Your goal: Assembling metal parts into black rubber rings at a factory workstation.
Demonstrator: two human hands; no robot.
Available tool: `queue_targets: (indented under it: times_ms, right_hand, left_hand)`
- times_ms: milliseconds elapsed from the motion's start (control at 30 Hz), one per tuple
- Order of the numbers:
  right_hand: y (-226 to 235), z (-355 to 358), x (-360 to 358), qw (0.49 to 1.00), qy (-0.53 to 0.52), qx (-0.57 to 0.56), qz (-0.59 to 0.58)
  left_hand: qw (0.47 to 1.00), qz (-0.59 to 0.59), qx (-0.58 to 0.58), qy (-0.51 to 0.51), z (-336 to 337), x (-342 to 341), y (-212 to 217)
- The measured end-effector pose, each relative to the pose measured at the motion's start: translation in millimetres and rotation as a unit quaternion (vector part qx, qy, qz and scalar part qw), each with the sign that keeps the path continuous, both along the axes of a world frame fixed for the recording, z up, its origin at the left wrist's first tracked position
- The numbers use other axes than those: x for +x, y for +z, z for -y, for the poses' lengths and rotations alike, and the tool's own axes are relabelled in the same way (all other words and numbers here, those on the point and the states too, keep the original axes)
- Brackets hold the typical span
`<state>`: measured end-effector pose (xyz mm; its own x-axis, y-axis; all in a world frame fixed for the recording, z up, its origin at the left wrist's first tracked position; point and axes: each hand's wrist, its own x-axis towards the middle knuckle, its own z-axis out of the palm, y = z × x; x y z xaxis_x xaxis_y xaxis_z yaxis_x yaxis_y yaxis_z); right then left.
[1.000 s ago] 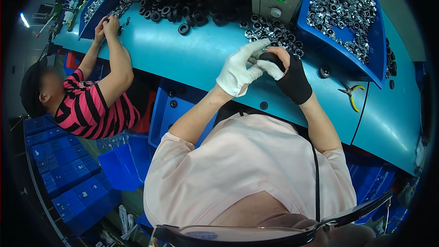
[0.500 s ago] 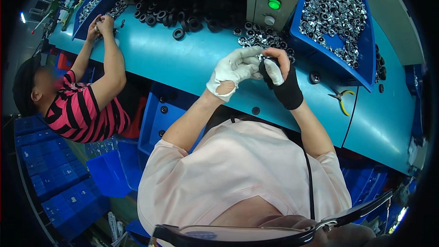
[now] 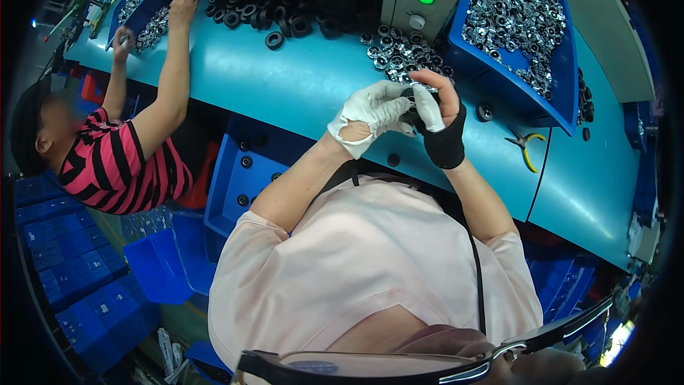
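Head view: the right hand, in a black fingerless glove with a white thumb cover, holds a small dark round part in a narrow pinch between thumb and fingers. The left hand, in a torn white fabric glove, curls its fingers narrowly against the part's left side; whether it grips or merely steadies, I cannot tell, since the fingers hide much of it. Held above the smooth teal tabletop, near the body, the part is probably easier to see and turn. A heap of shiny chrome-and-black round pieces lies just beyond the hands, presumably for short reaches, with a deep blue plastic bin of similar pieces beside it. Yellow-handled pliers lie to the right, apart from the hands, perhaps to leave working room.
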<state>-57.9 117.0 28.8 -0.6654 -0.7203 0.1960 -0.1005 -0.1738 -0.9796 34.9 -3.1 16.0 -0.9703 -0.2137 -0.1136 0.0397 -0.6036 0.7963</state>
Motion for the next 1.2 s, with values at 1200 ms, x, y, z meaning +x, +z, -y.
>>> queue_targets:
  times_ms: [1200]
  right_hand:
    - [-6,-20,11,0.984,0.017,0.107,0.143]
  left_hand:
    - [0.994,0.100,-0.010,0.051,-21,5,-2]
